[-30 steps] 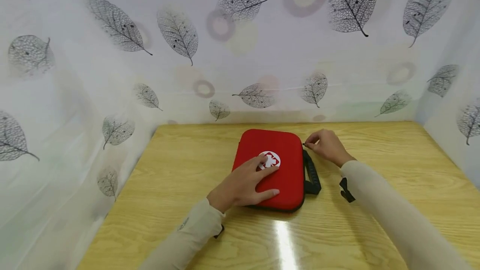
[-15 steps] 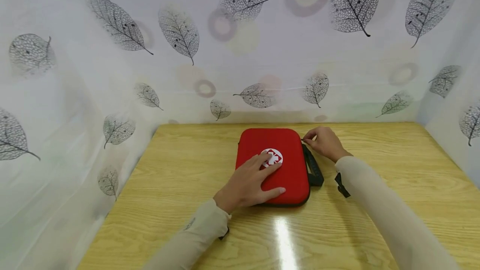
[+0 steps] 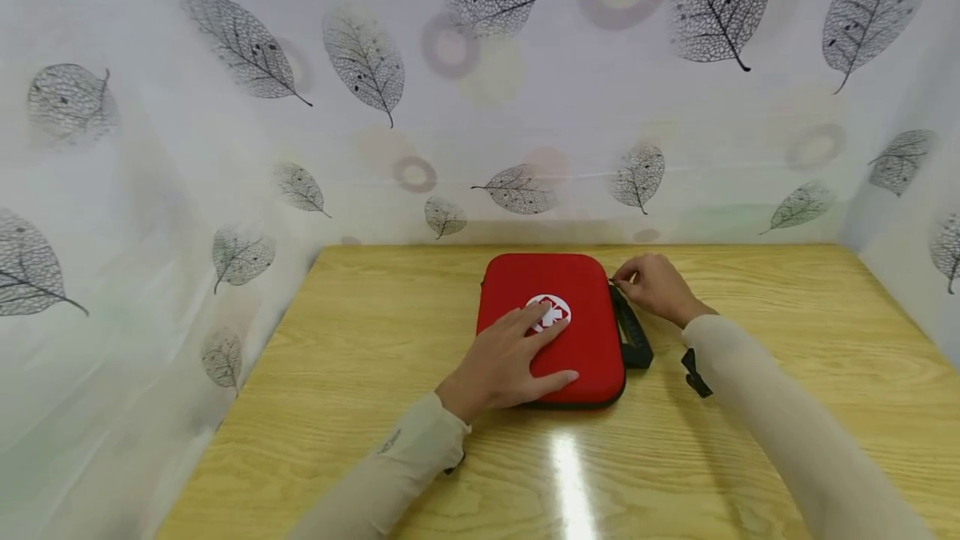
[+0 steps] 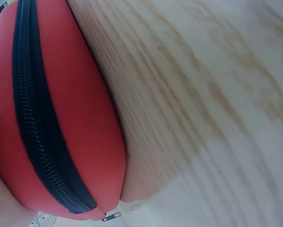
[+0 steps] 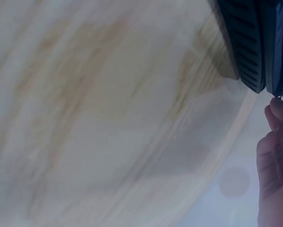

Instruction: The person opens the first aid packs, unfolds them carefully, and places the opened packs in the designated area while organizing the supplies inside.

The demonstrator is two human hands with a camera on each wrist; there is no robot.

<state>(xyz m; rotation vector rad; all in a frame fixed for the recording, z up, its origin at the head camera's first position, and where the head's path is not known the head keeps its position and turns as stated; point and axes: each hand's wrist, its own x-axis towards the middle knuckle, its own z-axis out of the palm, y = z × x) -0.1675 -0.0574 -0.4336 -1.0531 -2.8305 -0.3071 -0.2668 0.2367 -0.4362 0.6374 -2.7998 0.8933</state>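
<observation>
A red first-aid case (image 3: 549,273) with a white round emblem lies flat on the wooden table. My left hand (image 3: 504,357) rests on its lid, fingers spread and partly over the emblem. At the far right corner of the case my right hand (image 3: 654,286) pinches a small zipper pull (image 3: 615,280) between thumb and forefinger. The black carry handle (image 3: 634,332) sticks out on the right side, near that hand. In the left wrist view the zipper (image 4: 35,123) runs shut along the case's side, with another zipper pull (image 4: 111,216) at its end.
The table (image 3: 360,340) has pale wood grain and a bright light reflection at its front. A white cloth (image 3: 480,107) with printed leaves hangs behind it and at both sides. The table's far edge is just behind the case.
The case has turned slightly and its near end has shifted right, with my left hand still on it. My right hand keeps its pinch at the corner. The head view has shifted a little.
</observation>
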